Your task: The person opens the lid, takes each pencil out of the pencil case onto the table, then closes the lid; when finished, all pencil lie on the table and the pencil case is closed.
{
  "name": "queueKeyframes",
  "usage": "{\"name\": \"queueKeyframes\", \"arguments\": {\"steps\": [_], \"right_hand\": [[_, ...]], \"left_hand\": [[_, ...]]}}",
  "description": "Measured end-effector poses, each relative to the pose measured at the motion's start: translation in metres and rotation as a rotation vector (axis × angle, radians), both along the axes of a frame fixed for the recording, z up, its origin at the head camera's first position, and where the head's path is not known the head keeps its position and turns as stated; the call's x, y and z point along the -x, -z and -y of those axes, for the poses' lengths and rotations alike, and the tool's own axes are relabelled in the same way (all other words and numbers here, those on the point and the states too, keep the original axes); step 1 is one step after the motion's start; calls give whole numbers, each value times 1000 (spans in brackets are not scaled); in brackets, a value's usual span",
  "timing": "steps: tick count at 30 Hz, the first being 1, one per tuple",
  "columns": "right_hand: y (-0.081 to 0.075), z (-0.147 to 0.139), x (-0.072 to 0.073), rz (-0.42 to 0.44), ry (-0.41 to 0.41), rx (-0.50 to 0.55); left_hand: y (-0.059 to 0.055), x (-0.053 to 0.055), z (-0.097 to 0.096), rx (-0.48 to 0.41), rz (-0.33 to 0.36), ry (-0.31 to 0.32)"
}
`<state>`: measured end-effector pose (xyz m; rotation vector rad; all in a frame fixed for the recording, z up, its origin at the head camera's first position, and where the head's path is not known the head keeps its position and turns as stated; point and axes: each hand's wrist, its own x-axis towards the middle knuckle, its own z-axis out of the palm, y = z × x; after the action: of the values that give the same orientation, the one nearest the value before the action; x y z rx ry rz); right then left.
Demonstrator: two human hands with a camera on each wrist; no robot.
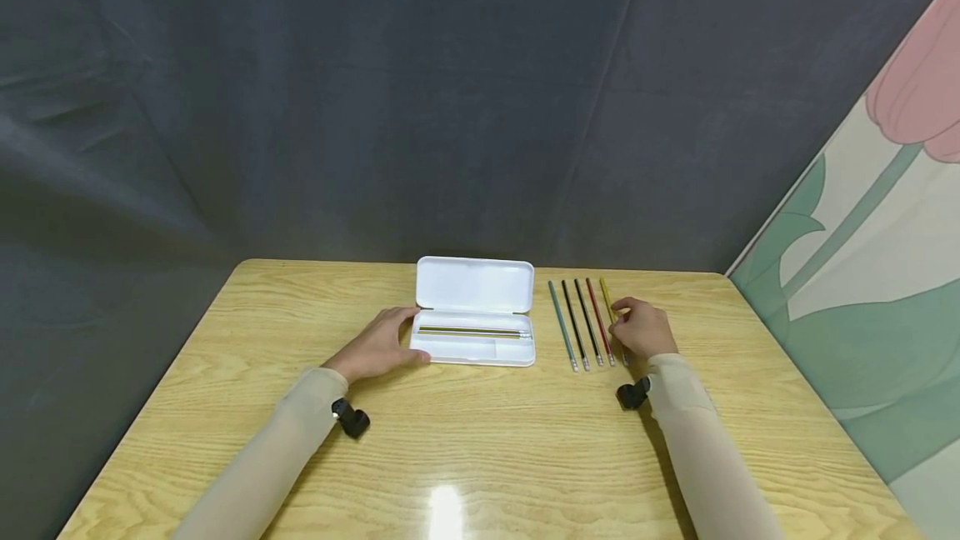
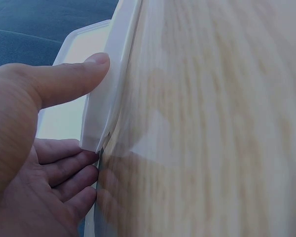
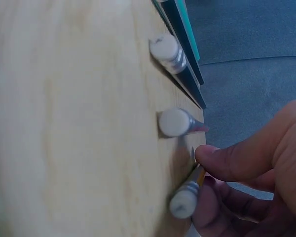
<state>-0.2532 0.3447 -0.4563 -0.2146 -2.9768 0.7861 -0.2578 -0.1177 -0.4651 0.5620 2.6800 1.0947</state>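
Observation:
A white pencil case [image 1: 457, 350] lies on the table with its lid [image 1: 475, 283] swung back. Yellow-and-dark striped pencil shafts [image 1: 472, 331] lie lengthwise in its rear compartment. My left hand [image 1: 386, 344] grips the left end of the case, thumb on the front wall [image 2: 113, 74] and fingers round the side. To the right of the case, my right hand [image 1: 642, 329] pinches a yellow pencil [image 3: 190, 190] between thumb and fingers, near its white eraser end. The pencil's far end [image 1: 604, 288] points toward the back of the table.
Left of the yellow pencil, in a slanted row, lie a red pencil [image 1: 597, 315], two black pencils [image 1: 575, 325] and a teal pencil [image 1: 560, 319], erasers toward me. A dark curtain [image 1: 480, 107] hangs behind the wooden table [image 1: 510, 448]; a flowered panel [image 1: 862, 315] stands at right.

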Motion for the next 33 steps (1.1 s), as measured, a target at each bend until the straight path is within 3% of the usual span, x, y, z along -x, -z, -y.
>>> {"name": "queueKeyframes", "arguments": {"steps": [6, 13, 18, 24, 26, 29, 33], "right_hand": [[-2, 1, -3, -33, -7, 4], [-12, 17, -1, -323, 21, 42], [-26, 42, 2, -433, -35, 231], [-38, 75, 8, -415, -216, 639], [-38, 88, 10, -395, -266, 723], [-36, 107, 12, -352, -330, 765], [-26, 129, 15, -274, -401, 710]], "left_hand": [[0, 0, 0, 7, 0, 5], [-2, -1, 0, 11, -5, 10], [-2, -3, 0, 6, -5, 8], [-2, -3, 0, 11, -6, 8], [-2, -3, -1, 17, 0, 4], [-2, -3, 0, 28, -3, 4], [-1, -3, -1, 26, -2, 2]]}}
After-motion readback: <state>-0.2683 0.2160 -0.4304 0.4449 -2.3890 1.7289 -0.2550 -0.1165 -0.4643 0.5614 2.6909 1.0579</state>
